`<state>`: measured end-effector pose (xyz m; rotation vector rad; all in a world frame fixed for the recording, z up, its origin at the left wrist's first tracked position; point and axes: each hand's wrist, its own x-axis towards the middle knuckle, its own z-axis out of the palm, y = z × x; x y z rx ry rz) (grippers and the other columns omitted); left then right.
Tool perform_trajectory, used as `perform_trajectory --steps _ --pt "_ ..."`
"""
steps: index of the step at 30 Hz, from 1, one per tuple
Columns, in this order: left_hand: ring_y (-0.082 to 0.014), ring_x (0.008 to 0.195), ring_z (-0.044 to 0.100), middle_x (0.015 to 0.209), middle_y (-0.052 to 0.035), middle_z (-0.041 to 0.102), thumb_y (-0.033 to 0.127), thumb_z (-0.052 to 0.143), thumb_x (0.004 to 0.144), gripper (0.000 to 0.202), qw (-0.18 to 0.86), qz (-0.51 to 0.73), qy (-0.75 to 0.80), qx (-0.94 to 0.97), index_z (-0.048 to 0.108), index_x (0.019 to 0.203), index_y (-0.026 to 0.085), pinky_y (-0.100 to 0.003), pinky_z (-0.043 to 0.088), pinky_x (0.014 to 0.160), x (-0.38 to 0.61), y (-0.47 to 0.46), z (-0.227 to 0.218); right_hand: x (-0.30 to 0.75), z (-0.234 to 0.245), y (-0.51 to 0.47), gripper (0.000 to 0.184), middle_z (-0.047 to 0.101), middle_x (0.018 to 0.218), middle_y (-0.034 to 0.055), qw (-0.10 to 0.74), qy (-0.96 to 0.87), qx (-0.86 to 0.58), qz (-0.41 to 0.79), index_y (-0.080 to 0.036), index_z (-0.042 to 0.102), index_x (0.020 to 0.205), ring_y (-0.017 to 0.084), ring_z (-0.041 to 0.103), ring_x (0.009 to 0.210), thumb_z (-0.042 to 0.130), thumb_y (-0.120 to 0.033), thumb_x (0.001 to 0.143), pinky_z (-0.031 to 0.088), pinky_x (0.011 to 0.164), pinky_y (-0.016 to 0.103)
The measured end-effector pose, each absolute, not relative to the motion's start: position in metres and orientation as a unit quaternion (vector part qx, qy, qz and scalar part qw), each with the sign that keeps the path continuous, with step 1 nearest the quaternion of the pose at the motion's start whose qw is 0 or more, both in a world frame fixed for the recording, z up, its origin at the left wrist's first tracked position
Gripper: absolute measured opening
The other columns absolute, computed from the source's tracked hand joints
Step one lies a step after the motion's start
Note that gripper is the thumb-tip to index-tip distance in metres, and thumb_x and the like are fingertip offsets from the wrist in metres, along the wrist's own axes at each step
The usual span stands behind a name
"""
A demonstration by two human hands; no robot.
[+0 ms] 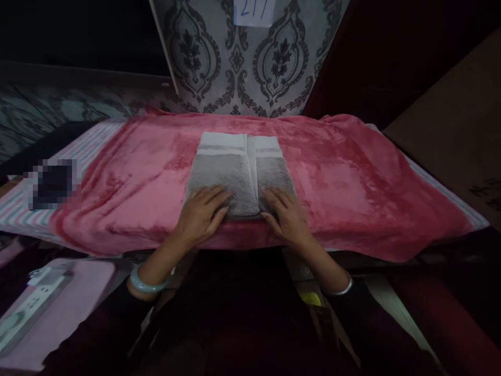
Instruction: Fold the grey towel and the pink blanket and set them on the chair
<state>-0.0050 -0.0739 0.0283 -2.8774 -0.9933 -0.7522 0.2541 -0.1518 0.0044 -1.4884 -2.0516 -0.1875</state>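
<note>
A grey towel (227,169) with pale bands near its far end lies folded on a pink plush blanket (336,188). Its two side panels meet along a lengthwise line right of the middle. My left hand (204,211) rests on the towel's near left corner, fingers stretched out over the cloth. On the near right corner lies my right hand (285,211), its fingers also spread and slightly blurred. Neither hand grasps the cloth. A pale bangle (146,281) circles my left wrist, and a thin silver one (343,287) my right.
Striped cloth (104,141) shows beneath the blanket at both sides. A dark pixelated object (55,184) lies on the left. Patterned wallpaper (235,62) stands behind, with a large cardboard-like panel (454,130) at right. A white power strip (33,303) sits on a pink surface, lower left.
</note>
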Motion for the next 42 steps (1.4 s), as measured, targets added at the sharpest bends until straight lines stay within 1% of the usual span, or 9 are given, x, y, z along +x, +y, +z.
perform_trajectory --steps 4,9,14,20,25,31,36,39,42 --pt "-0.0399 0.152 0.028 0.161 -0.0109 0.043 0.043 0.051 0.098 0.055 0.021 -0.159 -0.394 -0.905 0.051 0.151 0.027 -0.066 0.023 0.12 0.0 -0.071 0.018 0.267 -0.004 -0.15 0.06 0.042 0.16 0.0101 0.193 -0.767 -0.607 -0.078 -0.027 0.041 0.157 0.035 0.034 0.147 0.047 -0.051 0.103 0.03 0.117 0.059" --pt "-0.0442 0.153 0.024 0.167 -0.0086 0.032 0.048 0.053 0.097 0.06 0.011 -0.102 -0.407 -0.908 0.045 0.154 0.032 -0.069 0.022 0.119 0.005 -0.075 0.0 0.267 -0.027 -0.153 0.059 0.036 0.164 0.0076 0.154 -0.764 -0.623 -0.068 -0.03 0.042 0.156 0.034 0.029 0.151 0.05 -0.051 0.102 0.022 0.121 0.06" --pt "-0.0425 0.153 0.024 0.167 -0.0072 0.033 0.049 0.054 0.097 0.059 0.011 -0.116 -0.404 -0.908 0.046 0.153 0.033 -0.066 0.022 0.12 0.002 -0.074 -0.002 0.279 -0.036 -0.157 0.054 0.039 0.163 0.0053 0.256 -0.721 -0.644 -0.022 -0.03 0.046 0.153 0.03 0.028 0.153 0.041 -0.051 0.104 0.025 0.122 0.057" --pt "-0.0374 0.15 0.035 0.16 -0.007 0.046 0.047 0.049 0.097 0.049 -0.066 -0.19 -0.39 -0.899 0.061 0.141 0.029 -0.062 0.024 0.122 -0.01 -0.068 0.001 0.299 -0.04 -0.162 0.066 0.051 0.153 0.0144 0.452 -0.577 -0.674 0.093 -0.018 0.048 0.152 0.028 0.047 0.142 0.041 -0.058 0.1 0.036 0.119 0.052" --pt "-0.0289 0.13 0.057 0.138 -0.0104 0.066 0.054 0.05 0.091 0.052 -0.219 -0.385 -0.509 -0.738 0.068 0.127 0.022 -0.047 0.042 0.113 -0.049 -0.052 0.007 0.313 -0.03 -0.155 0.071 0.068 0.134 0.0142 0.556 -0.443 -0.653 0.262 -0.015 0.06 0.141 0.028 0.061 0.126 0.06 -0.062 0.087 0.047 0.109 0.047" --pt "-0.0212 0.078 0.065 0.082 -0.0028 0.07 0.054 0.075 0.065 0.078 -0.44 -0.419 -0.544 -0.578 0.062 0.132 0.016 -0.033 0.053 0.075 -0.06 -0.04 0.017 0.316 -0.017 -0.137 0.04 0.078 0.1 0.0074 0.565 -0.369 -0.562 0.479 -0.021 0.073 0.101 0.028 0.071 0.098 0.075 -0.05 0.073 0.062 0.08 0.04" --pt "-0.0137 0.056 0.05 0.064 0.0048 0.056 0.042 0.066 0.07 0.066 -0.395 -0.413 -0.553 -0.606 0.059 0.131 0.017 -0.024 0.038 0.054 -0.047 -0.044 0.015 0.307 -0.01 -0.136 0.032 0.075 0.094 0.0049 0.534 -0.357 -0.633 0.433 -0.019 0.064 0.105 0.015 0.061 0.058 0.069 -0.034 0.076 0.046 0.037 0.022" --pt "-0.0115 0.049 0.037 0.057 0.0078 0.045 0.041 0.061 0.073 0.057 -0.324 -0.408 -0.572 -0.634 0.06 0.125 0.019 -0.023 0.027 0.049 -0.049 -0.046 0.011 0.305 -0.01 -0.139 0.033 0.073 0.09 0.003 0.52 -0.366 -0.662 0.397 -0.019 0.06 0.108 0.011 0.054 0.05 0.064 -0.033 0.078 0.041 0.035 0.02" --pt "-0.0119 0.052 0.041 0.06 0.0062 0.051 0.046 0.061 0.072 0.059 -0.352 -0.388 -0.569 -0.634 0.06 0.124 0.018 -0.023 0.03 0.051 -0.052 -0.044 0.013 0.307 -0.01 -0.138 0.033 0.072 0.09 0.0035 0.5 -0.382 -0.678 0.379 -0.019 0.061 0.108 0.014 0.058 0.056 0.06 -0.036 0.08 0.044 0.04 0.023"
